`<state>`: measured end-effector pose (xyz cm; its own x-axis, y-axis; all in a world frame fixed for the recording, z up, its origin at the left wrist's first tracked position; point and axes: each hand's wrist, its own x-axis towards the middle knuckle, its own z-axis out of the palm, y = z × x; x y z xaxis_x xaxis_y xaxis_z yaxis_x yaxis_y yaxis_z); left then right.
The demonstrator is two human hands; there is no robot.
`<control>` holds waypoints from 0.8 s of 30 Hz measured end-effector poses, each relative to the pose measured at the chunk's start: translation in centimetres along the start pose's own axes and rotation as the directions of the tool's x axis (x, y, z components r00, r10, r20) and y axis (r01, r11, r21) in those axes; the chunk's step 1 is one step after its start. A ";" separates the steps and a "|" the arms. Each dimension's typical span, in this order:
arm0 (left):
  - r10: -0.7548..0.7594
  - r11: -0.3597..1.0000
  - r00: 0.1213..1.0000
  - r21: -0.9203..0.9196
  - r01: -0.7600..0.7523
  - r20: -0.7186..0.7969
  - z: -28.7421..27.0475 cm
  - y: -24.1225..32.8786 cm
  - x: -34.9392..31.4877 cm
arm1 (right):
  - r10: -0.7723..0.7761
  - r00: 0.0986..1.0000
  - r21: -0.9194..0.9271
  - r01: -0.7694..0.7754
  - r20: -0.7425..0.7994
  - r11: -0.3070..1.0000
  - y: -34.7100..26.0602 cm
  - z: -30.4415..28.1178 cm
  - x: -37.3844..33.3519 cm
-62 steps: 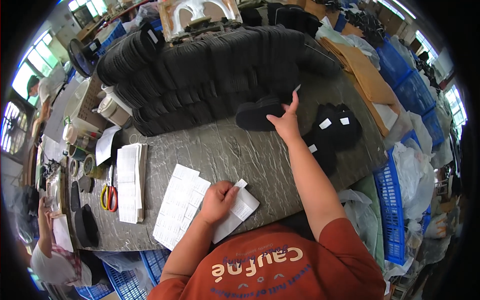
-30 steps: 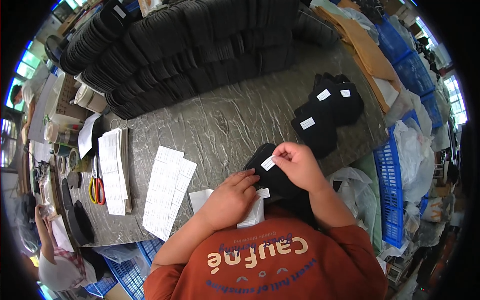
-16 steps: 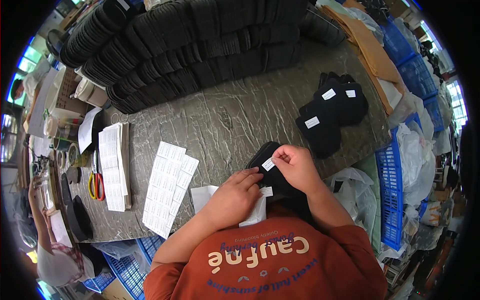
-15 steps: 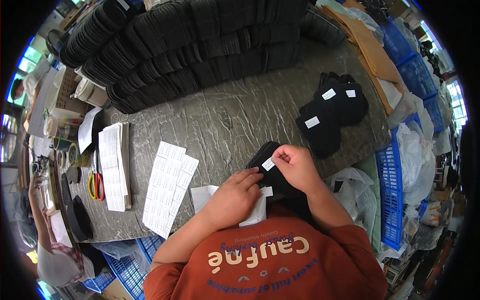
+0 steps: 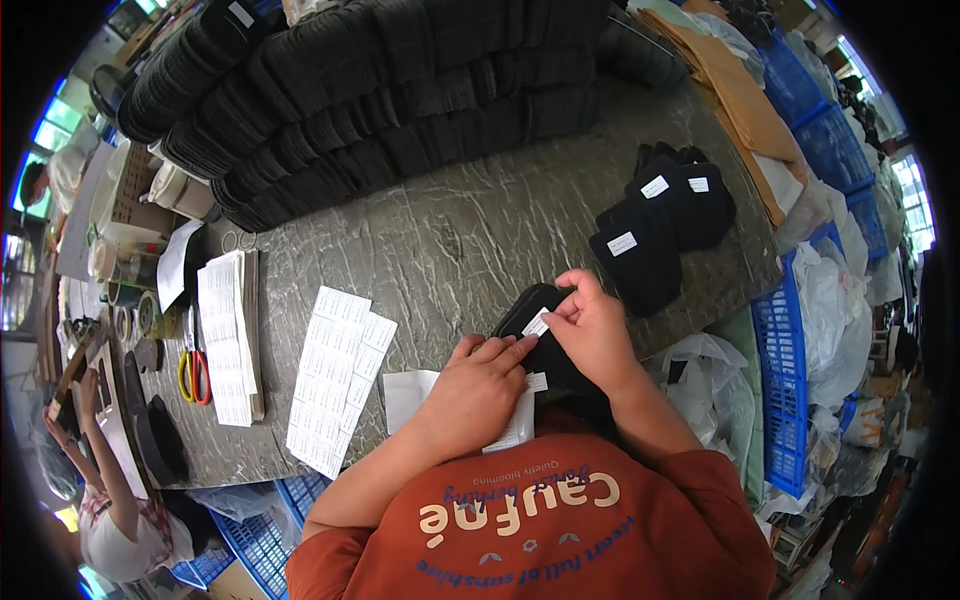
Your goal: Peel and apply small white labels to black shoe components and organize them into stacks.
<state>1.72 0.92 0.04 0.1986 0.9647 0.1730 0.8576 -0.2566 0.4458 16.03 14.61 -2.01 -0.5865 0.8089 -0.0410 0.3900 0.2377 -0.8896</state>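
A black insole-shaped piece lies at the near edge of the table, seemingly on top of others like it. A small white printed label is on its upper face. My right hand pinches the label's upper right edge between thumb and forefinger. My left hand lies palm down with fingers extended, its fingertips touching the piece at the label's lower left edge. Beneath my left hand is a white label sheet, mostly covered; its thumb is hidden. Another label sticks out beside that hand.
Tall rows of black pieces fill the far side. Labelled black pieces lie at right. Label sheets, a paper stack and scissors are at left. A blue crate stands right; another person works at far left.
My left fingertips have shifted right, onto the label's edge. My right hand keeps its pinch there, its other fingers lifted a little. The person at left has moved their arms.
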 end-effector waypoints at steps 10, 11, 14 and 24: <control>-0.030 1.000 1.000 -0.003 0.030 0.004 0.3 0.1 -0.1 | -0.238 0.970 -0.570 0.175 -0.039 0.803 -1.0 -0.3 0.7; -0.034 0.999 0.999 -0.013 0.033 -0.005 0.3 0.0 -0.1 | -0.240 0.970 -0.571 0.177 -0.038 0.802 -0.6 -0.3 0.6; -0.111 0.993 0.993 -0.036 0.113 0.043 0.0 0.5 0.9 | -0.262 0.963 -0.382 0.218 -0.066 0.898 0.7 0.0 0.4; -0.100 0.961 0.995 -0.260 0.091 -0.022 1.2 -0.7 -1.0 | -0.130 0.973 -0.071 0.119 -0.191 0.990 2.4 -1.4 1.2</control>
<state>1.50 0.23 -1.44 0.1016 0.9839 0.1468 0.7194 -0.1746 0.6723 17.28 16.86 -3.61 -0.4862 0.8586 0.1626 0.3670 0.3694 -0.8537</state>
